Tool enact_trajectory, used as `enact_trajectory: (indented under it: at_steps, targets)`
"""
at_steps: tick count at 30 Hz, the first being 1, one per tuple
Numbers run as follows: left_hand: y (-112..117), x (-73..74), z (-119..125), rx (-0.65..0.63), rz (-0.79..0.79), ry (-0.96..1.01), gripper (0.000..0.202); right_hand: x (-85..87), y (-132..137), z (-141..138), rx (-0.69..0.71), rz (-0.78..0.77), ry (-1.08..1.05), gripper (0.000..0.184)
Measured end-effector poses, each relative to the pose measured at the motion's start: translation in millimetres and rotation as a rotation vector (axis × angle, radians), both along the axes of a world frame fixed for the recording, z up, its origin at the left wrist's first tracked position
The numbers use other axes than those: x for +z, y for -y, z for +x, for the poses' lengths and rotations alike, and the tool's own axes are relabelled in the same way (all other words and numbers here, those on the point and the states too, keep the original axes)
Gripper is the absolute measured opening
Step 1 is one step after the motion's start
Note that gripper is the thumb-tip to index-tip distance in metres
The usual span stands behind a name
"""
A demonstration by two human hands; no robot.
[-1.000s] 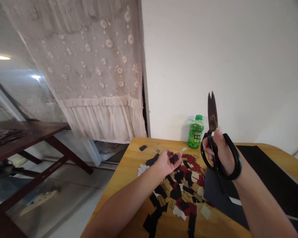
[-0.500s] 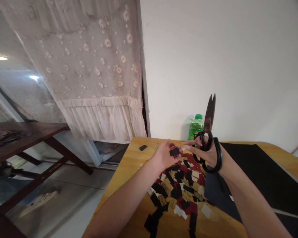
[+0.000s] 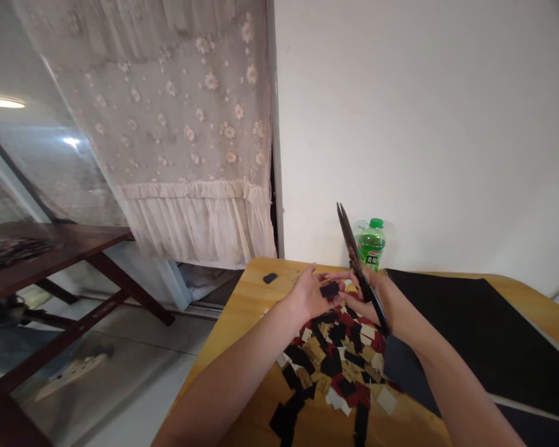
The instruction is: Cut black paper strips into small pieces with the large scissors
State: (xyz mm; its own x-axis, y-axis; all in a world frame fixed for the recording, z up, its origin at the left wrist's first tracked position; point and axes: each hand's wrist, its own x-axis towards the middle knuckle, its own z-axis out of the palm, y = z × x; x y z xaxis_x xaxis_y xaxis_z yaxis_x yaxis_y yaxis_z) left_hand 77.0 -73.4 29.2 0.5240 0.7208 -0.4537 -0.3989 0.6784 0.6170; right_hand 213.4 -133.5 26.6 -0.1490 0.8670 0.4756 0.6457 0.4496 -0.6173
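My left hand (image 3: 309,295) holds a small black rectangular piece (image 3: 329,290) in its closed fingers, above the pile. My right hand (image 3: 364,287) has black-handled scissors (image 3: 349,239) hooked on it, the dark blades pointing up and to the left. The fingertips of that hand reach the black piece, or come very close to it. Beneath both hands spreads a loose pile of small cut pieces (image 3: 328,360) in black, red, tan and white. One more small black piece (image 3: 270,278) lies alone at the table's far left.
A green-capped bottle (image 3: 371,245) stands at the back of the wooden table (image 3: 242,310), against the white wall. Large black sheets (image 3: 484,335) cover its right side. To the left are a floral curtain (image 3: 190,124) and a dark wooden table (image 3: 74,242).
My right hand has moved left to the black piece. The scissors have turned, their tips swinging left and down. My left hand stays nearly in place; the view has shifted slightly.
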Motion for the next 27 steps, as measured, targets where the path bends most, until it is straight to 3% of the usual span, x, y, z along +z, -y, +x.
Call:
enact_trajectory:
  at_steps: [14,27]
  targets:
    - [1,-3.5,1,-0.065,0.003,0.075,0.037,-13.0,-9,6,0.071,-0.1,-0.033,0.02]
    - [5,-2.8,4,-0.033,0.014,0.074,0.032,-17.6,-11,11,0.008,-0.061,0.055,0.013]
